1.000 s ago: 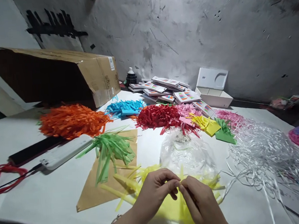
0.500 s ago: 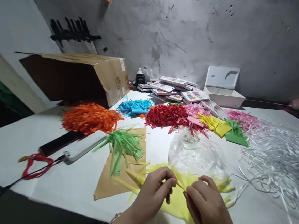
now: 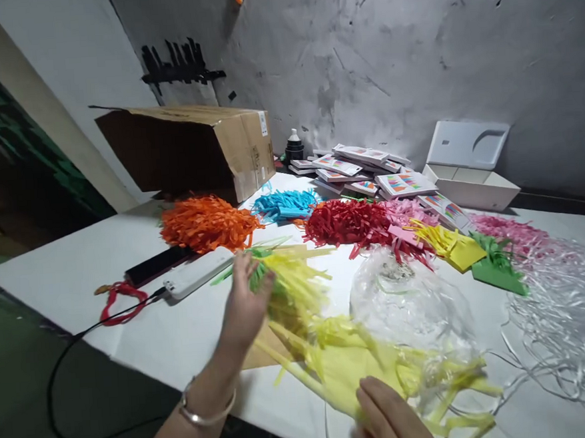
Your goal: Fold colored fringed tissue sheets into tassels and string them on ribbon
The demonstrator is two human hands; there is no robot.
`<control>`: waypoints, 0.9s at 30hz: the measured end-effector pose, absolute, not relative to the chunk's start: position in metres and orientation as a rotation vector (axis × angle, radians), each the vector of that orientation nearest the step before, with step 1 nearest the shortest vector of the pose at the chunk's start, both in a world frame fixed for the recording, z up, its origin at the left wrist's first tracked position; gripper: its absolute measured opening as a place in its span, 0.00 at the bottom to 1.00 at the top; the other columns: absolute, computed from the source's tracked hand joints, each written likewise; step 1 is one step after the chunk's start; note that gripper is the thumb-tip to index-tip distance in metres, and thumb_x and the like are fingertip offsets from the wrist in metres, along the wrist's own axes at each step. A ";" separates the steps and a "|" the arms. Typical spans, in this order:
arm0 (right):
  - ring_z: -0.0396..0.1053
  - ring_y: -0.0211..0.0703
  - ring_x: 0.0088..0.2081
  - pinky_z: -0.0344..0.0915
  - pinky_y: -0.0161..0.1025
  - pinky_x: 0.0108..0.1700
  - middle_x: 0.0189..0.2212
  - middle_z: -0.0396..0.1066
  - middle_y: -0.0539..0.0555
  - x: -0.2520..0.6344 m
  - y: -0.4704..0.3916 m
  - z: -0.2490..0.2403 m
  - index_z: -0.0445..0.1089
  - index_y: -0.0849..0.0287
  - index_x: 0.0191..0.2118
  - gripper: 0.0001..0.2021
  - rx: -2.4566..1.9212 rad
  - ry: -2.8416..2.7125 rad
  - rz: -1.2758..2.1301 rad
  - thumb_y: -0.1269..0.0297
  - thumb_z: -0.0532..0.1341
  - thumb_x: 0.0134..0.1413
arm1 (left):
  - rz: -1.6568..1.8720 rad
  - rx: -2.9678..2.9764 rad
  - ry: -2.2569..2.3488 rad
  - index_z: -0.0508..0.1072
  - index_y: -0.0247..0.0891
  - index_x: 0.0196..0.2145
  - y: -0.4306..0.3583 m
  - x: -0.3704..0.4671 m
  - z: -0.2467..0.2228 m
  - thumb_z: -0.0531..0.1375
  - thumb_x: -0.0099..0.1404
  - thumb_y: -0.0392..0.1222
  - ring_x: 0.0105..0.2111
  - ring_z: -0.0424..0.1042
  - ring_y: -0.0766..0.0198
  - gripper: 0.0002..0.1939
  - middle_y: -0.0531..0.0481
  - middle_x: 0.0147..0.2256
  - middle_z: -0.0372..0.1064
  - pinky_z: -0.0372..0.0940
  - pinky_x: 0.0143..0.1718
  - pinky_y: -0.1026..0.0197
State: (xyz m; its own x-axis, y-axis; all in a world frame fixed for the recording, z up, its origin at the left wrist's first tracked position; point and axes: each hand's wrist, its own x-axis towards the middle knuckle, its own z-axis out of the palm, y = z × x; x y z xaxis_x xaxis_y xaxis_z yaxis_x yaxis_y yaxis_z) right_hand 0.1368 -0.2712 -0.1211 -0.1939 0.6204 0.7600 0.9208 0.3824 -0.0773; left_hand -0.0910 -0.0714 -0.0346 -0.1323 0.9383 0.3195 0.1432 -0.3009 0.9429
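While the right hand (image 3: 394, 419) rests at the near edge of the yellow tissue (image 3: 360, 368), its grip hidden, the left hand (image 3: 245, 309) curls by the head of a yellow tassel (image 3: 304, 281), beyond the tissue's left side; whether it grasps cannot be told. Setting the tassel over green strips (image 3: 259, 275) seems the step in hand; the next move likely calls for a clean release. Past the tissue sits a clear plastic bag (image 3: 403, 304).
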 end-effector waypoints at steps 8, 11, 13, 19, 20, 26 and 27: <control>0.76 0.57 0.51 0.77 0.45 0.49 0.49 0.77 0.66 0.148 -0.279 -0.145 0.73 0.71 0.49 0.15 -1.370 -2.171 -0.628 0.70 0.58 0.60 | 0.451 2.702 0.323 0.71 0.41 0.55 -0.164 -0.039 -0.083 0.64 0.65 0.51 0.55 0.69 0.51 0.23 0.41 0.54 0.72 0.62 0.59 0.50; 0.74 0.56 0.53 0.75 0.45 0.52 0.50 0.76 0.64 0.147 -0.287 -0.137 0.73 0.69 0.49 0.14 -1.431 -2.138 -0.548 0.68 0.59 0.61 | 0.438 2.822 0.619 0.73 0.40 0.52 -0.147 -0.042 -0.092 0.63 0.65 0.59 0.54 0.69 0.45 0.25 0.40 0.54 0.73 0.61 0.57 0.41; 0.74 0.55 0.54 0.74 0.45 0.53 0.50 0.76 0.64 0.148 -0.291 -0.130 0.72 0.69 0.50 0.14 -1.450 -2.120 -0.483 0.65 0.59 0.64 | 0.463 2.855 0.956 0.75 0.39 0.49 -0.128 -0.051 -0.088 0.59 0.69 0.55 0.52 0.71 0.43 0.19 0.39 0.51 0.75 0.63 0.53 0.40; 0.73 0.52 0.55 0.72 0.44 0.56 0.49 0.77 0.62 0.156 -0.301 -0.127 0.72 0.69 0.52 0.14 -1.425 -2.125 -0.402 0.69 0.58 0.65 | 0.682 2.805 1.348 0.75 0.38 0.50 -0.117 -0.062 -0.062 0.55 0.72 0.47 0.51 0.70 0.42 0.15 0.36 0.51 0.74 0.63 0.50 0.38; 0.73 0.52 0.54 0.72 0.43 0.55 0.49 0.77 0.62 0.157 -0.303 -0.128 0.72 0.69 0.51 0.13 -1.417 -2.107 -0.414 0.71 0.58 0.64 | 0.683 2.844 1.165 0.74 0.40 0.52 -0.126 -0.058 -0.064 0.58 0.70 0.49 0.54 0.68 0.41 0.17 0.37 0.53 0.73 0.60 0.53 0.37; 0.75 0.48 0.51 0.72 0.41 0.54 0.45 0.78 0.63 0.157 -0.306 -0.119 0.72 0.67 0.47 0.12 -1.477 -1.964 -0.390 0.77 0.57 0.60 | 0.758 2.777 0.359 0.72 0.45 0.37 -0.178 -0.025 -0.090 0.58 0.68 0.35 0.57 0.68 0.58 0.06 0.56 0.48 0.77 0.35 0.71 0.46; 0.75 0.48 0.51 0.71 0.42 0.54 0.45 0.78 0.62 0.159 -0.306 -0.115 0.72 0.66 0.47 0.12 -1.464 -1.988 -0.390 0.76 0.56 0.61 | 0.775 2.742 0.376 0.71 0.45 0.35 -0.181 -0.024 -0.090 0.56 0.68 0.32 0.55 0.69 0.59 0.08 0.57 0.45 0.78 0.36 0.71 0.47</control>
State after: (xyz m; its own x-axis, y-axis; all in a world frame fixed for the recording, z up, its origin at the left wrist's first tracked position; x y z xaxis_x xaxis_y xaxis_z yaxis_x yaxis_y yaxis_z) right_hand 0.1592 -0.3064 -0.1151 -0.1833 0.7456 0.6407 0.9324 0.3384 -0.1270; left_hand -0.0244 -0.1809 -0.0904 0.8234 0.3167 0.4709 0.1742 -0.9308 0.3214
